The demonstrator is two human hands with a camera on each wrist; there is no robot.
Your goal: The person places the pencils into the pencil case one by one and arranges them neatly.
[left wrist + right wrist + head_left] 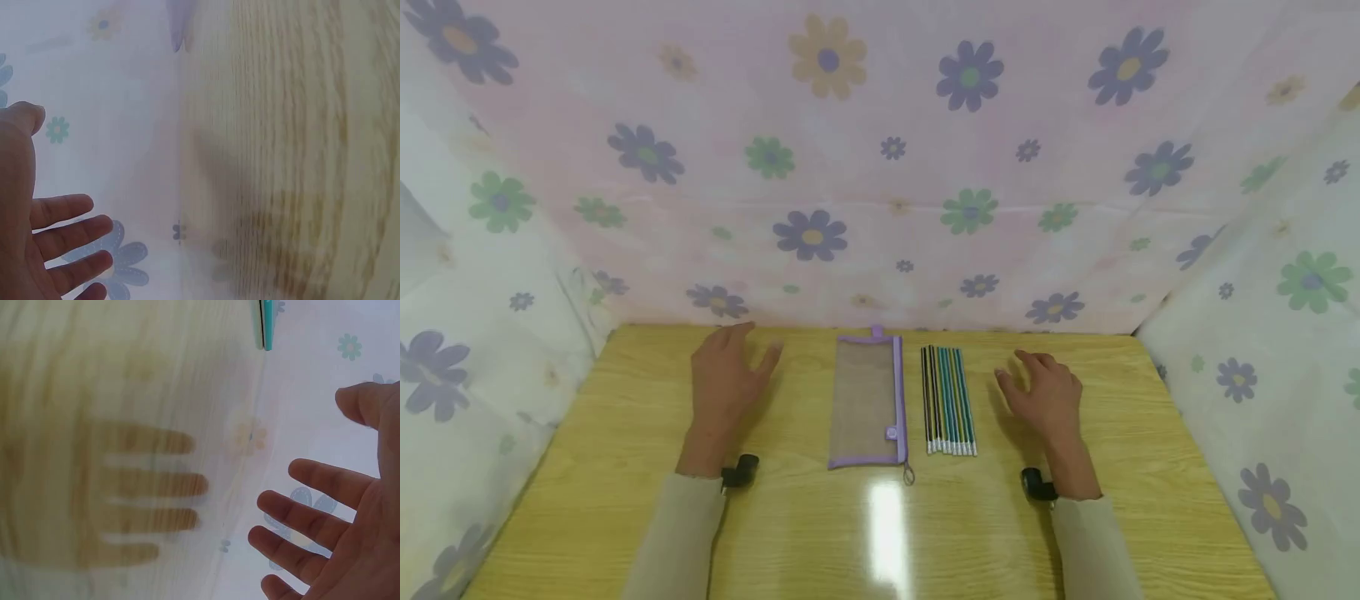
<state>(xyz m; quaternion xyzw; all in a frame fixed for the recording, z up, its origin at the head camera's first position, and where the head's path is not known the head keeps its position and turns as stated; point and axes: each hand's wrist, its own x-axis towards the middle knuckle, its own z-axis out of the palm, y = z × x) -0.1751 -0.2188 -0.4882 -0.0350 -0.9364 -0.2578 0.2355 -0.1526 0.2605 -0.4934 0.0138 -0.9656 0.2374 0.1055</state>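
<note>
Left hand (722,379) and right hand (1048,398), loosely spread, flank pouch (865,400) and pencils (947,400).

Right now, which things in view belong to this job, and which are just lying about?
Likely the job, between left hand and right hand:
purple-trimmed mesh zip pouch
dark and teal pencils

Apparently just surroundings:
floral backdrop
wood-grain tabletop
black left-wrist device
black right-wrist device

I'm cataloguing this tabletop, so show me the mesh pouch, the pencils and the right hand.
Mesh pouch (863,401): head view, middle of its sheer panel.
Pencils (949,400): head view, shafts mid-row.
Right hand (1048,399): head view, back of the hand.
</note>
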